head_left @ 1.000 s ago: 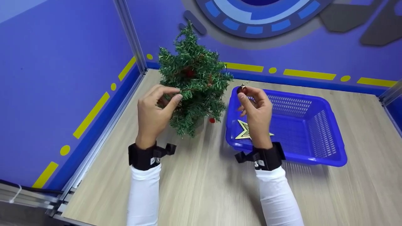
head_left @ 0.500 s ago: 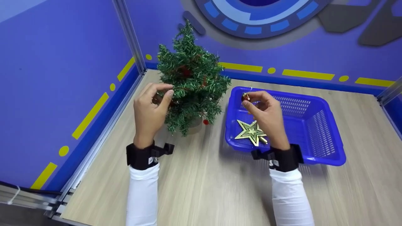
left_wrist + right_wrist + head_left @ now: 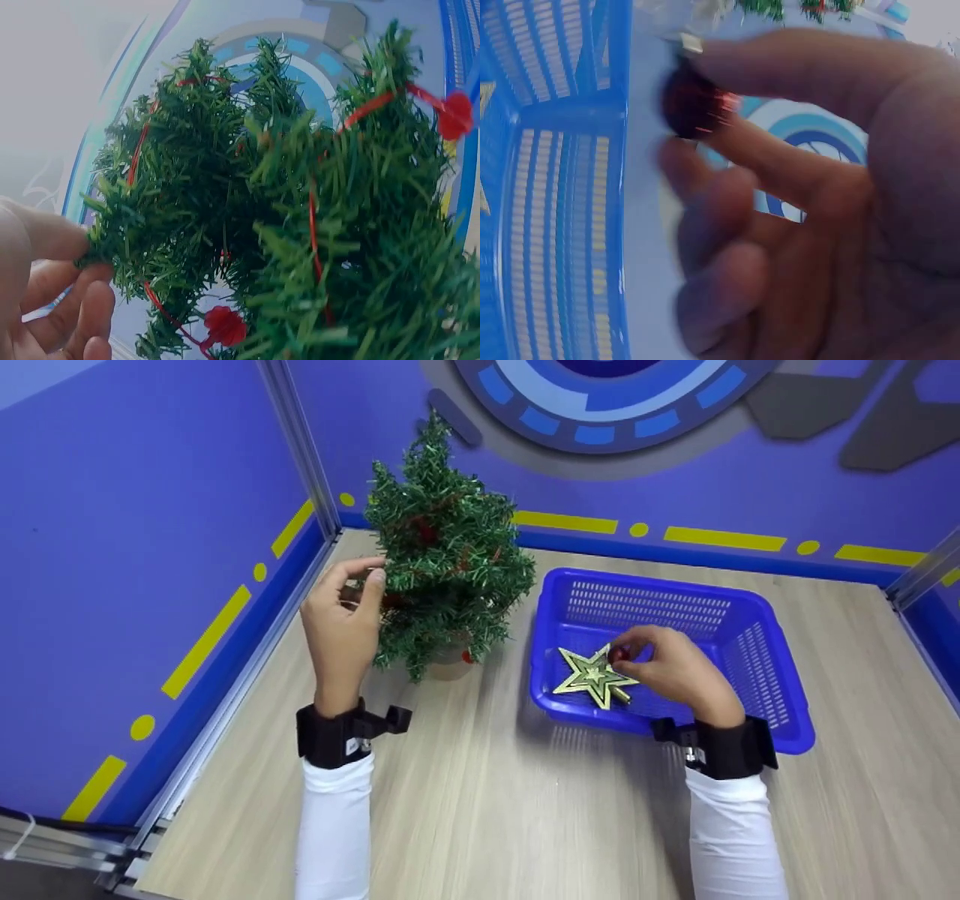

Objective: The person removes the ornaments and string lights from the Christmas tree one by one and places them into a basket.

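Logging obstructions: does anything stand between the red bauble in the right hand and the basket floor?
Possibly the gold star in the blue basket: in the head view, its tip is beside the red bauble in the right hand. Bauble height is unclear; nothing else visible does.

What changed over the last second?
The right hand moved right and toward the person, carrying the red bauble from the basket's far left corner to beside the gold star. The left hand eased slightly left, still at the tree. No release visible. Basket and star stayed put.
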`<state>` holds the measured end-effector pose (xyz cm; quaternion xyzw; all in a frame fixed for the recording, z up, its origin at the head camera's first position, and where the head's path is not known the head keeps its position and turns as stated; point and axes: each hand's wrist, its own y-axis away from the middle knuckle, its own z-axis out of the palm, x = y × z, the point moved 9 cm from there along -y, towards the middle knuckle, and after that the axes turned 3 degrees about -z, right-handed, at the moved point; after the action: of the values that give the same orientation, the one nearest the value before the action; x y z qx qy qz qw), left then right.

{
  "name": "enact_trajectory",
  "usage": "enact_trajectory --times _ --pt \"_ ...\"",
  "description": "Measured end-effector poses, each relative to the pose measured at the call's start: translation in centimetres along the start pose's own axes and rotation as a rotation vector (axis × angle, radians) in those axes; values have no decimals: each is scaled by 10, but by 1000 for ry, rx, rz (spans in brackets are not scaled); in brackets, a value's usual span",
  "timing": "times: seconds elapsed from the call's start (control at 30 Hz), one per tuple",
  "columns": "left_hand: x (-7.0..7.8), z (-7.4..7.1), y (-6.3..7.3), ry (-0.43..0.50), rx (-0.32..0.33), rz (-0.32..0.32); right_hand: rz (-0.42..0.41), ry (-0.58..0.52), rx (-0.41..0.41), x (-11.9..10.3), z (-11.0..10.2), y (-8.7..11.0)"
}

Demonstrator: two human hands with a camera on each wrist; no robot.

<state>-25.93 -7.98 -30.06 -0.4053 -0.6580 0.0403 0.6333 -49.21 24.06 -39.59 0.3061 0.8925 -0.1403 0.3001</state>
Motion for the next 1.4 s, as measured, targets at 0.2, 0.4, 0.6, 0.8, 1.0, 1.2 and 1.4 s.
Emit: enact_trajectory --times 0.2,0.4,0.6,0.8,1.0,1.2,1.4 --pt "-13 -1 3 10 48 -62 20 92 -166 12 5 -6" --pt "-8 3 9 -22 98 -34 61 182 -211 20 0 -11" --pt "2 -5 10 -19 168 39 88 234 -214 16 3 -9" --pt "28 -2 17 -73 38 228 81 280 -226 11 6 -8" --pt "30 37 30 -270 -352 231 47 307 -224 7 10 -7" --pt "23 62 40 -461 -471 240 54 288 -231 4 13 -5" --pt "19 63 36 -539 -423 228 39 233 -217 -5 10 -5"
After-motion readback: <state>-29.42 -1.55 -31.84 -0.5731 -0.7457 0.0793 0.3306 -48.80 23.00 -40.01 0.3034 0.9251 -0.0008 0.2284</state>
